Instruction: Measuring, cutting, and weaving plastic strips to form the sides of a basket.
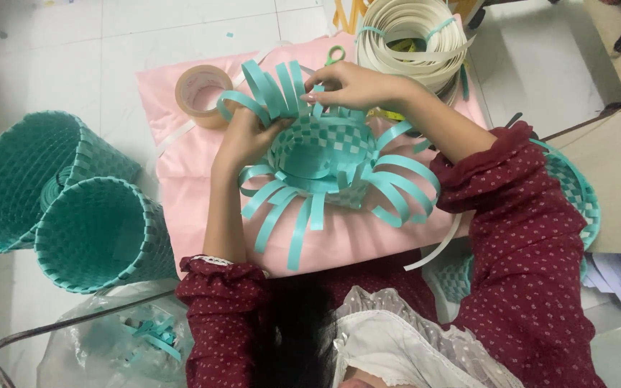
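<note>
Fingers [319, 92] of our right hand [350, 85] pinch a teal strip [292, 90] at the basket [325, 154] rim; our left hand [246, 136] curls closed around neighbouring strips. We see the basket on pink cloth [181, 165], loose strips fanning outward. Tape roll [201, 92] and a cream strip coil [411, 36] lie beyond; two finished baskets [66, 197] sit left.

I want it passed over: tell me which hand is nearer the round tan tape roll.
Left. The left hand sits just beside the tape roll, gripping the teal strips; the right hand is farther right, past them.
</note>
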